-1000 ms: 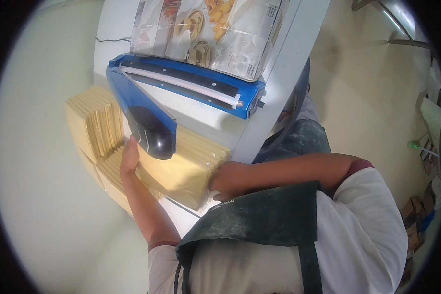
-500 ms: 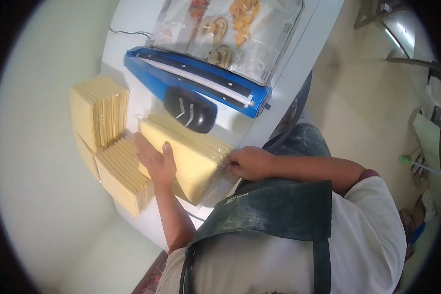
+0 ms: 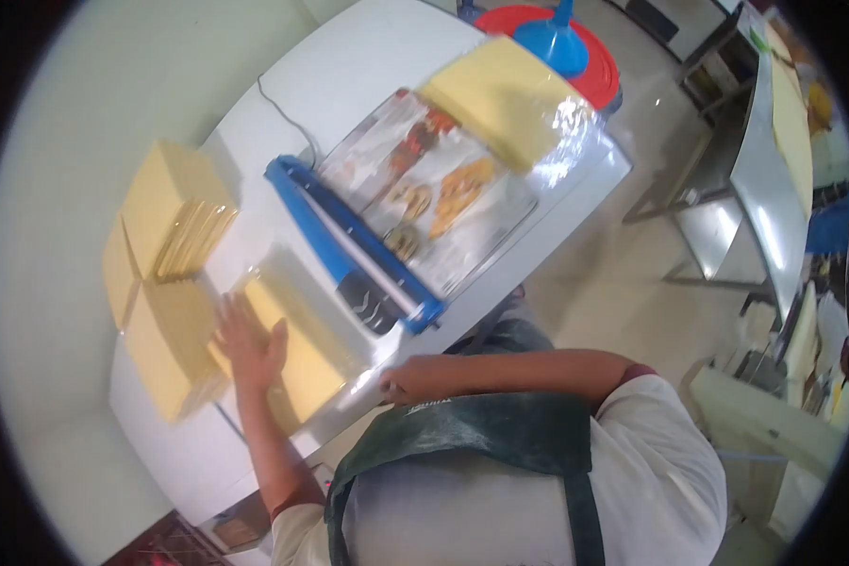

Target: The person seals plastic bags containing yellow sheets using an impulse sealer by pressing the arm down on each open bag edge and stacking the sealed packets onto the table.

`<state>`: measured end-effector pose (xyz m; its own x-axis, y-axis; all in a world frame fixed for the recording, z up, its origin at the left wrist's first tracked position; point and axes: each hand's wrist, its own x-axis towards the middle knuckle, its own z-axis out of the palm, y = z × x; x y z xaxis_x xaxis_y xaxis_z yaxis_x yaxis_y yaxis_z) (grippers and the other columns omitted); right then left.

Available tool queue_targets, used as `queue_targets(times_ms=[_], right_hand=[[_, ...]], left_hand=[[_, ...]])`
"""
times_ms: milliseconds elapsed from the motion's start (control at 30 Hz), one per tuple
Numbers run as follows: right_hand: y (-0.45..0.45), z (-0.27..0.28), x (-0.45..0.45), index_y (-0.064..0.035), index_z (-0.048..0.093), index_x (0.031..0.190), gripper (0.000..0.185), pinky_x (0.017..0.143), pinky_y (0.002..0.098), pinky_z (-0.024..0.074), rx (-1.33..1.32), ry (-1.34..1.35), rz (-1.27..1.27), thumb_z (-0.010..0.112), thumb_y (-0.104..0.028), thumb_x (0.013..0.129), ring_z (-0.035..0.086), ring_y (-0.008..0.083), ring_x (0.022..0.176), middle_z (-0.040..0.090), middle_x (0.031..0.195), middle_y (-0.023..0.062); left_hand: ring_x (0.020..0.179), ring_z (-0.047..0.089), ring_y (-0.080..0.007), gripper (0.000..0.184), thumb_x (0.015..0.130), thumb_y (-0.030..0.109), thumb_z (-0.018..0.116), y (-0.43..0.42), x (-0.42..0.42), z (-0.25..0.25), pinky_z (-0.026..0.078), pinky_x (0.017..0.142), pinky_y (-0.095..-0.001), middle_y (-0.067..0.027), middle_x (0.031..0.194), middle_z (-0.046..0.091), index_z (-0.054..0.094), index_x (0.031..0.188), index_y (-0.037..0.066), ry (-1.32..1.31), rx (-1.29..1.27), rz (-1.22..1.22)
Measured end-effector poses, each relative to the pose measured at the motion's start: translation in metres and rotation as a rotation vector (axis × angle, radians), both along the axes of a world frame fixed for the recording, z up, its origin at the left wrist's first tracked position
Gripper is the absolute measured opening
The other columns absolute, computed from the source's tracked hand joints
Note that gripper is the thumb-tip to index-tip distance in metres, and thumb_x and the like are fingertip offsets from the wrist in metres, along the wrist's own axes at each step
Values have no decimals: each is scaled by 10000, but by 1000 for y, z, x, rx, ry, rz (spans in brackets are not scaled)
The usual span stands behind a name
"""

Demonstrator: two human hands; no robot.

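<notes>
Several flat yellow packs in clear film (image 3: 297, 354) form a stack near the table's front edge. My left hand (image 3: 249, 347) lies on the left side of this stack, its fingers spread. Just beyond the stack's right end is my right hand (image 3: 407, 379), fingers curled in; whether it grips the film is too blurred to tell. Behind the stack lies a blue sealer (image 3: 358, 250) with a black handle end. More yellow packs (image 3: 174, 344) stand at the left, close to my left hand.
A printed, film-covered sheet (image 3: 434, 193) lies behind the sealer, with a large yellow stack in shiny film (image 3: 509, 104) beyond it. A dark cord (image 3: 288, 118) runs over the white table (image 3: 349, 47). A red stool with a blue object (image 3: 549, 47) stands behind; a metal table (image 3: 769, 189) is at right.
The view has swung and shows more of the table's far end. My left hand has gone from the stack's side to lie spread on it. The sealer's arm is lower, nearer its base.
</notes>
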<state>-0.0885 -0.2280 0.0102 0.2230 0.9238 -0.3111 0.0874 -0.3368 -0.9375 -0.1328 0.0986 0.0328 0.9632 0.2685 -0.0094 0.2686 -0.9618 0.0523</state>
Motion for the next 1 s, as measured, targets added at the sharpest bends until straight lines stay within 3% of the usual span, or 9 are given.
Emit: queue_targets(times_ms=[100,200,267,400,467,533,600,867,1000], right_hand=[[-90,54,75,-46,671,1031,253,832,442,520,165,-56,141,610,-268,925,677,367,886,714,956,152],[-193,37,159,-57,691,1008,228,788,366,522,-18,117,-527,631,-256,914,675,325,848,693,836,122],[-213,16,212,-92,684,1072,307,921,413,475,-256,-711,-1034,713,-273,826,620,325,1060,666,1033,133],[-226,-27,244,-119,663,1136,473,1065,498,346,-35,-1224,-620,782,-299,715,461,336,1279,541,1293,149],[-223,-44,234,-76,644,1163,543,1127,543,236,4,-1282,-556,792,-310,696,340,389,1365,412,1426,180],[-220,-55,230,-79,663,1127,468,1084,521,300,52,-1349,-580,778,-288,724,427,360,1285,489,1346,169],[-226,-82,231,-127,702,1044,342,1037,500,341,176,-1390,-671,772,-282,747,489,325,1193,558,1225,114],[-217,-67,232,-100,695,945,124,941,452,416,242,-1342,-675,717,-114,824,583,284,1045,656,1031,64],[-208,-65,230,-79,654,944,181,903,443,433,258,-1376,-746,678,11,789,609,302,985,670,968,76]], left_hand=[[1505,183,-383,757,963,401,563,-41,-1,23,132,1192,-578,-200,1619,234,257,1560,50,-109,-78,91],[1453,318,-348,547,1037,287,444,-99,11,29,242,1185,-472,-197,1556,362,372,1497,0,-494,-448,208],[1382,418,-312,477,1065,248,361,-139,17,26,313,1154,-407,-186,1482,464,447,1427,-50,-756,-721,350],[1250,542,-266,476,1041,247,426,-183,36,-16,388,1101,-409,-190,1388,543,465,1402,-61,-924,-1239,401],[1369,443,-271,462,1066,225,419,-173,21,-69,322,1174,-417,-190,1462,475,425,1450,-32,-590,-880,479],[1170,578,-200,540,1049,298,494,-162,44,-91,426,1044,-322,-121,1349,576,379,1491,10,-38,-696,653],[1323,521,-278,487,1083,331,391,-192,73,-86,455,1082,-402,-174,1444,514,439,1458,24,-679,-1025,411],[1351,454,-238,607,1087,439,210,-141,118,-176,318,1146,-347,-138,1514,427,324,1530,40,-713,-2009,458],[1377,409,-230,639,1094,456,158,-142,109,-158,266,1175,-344,-149,1541,385,272,1555,28,-794,-1992,424]])
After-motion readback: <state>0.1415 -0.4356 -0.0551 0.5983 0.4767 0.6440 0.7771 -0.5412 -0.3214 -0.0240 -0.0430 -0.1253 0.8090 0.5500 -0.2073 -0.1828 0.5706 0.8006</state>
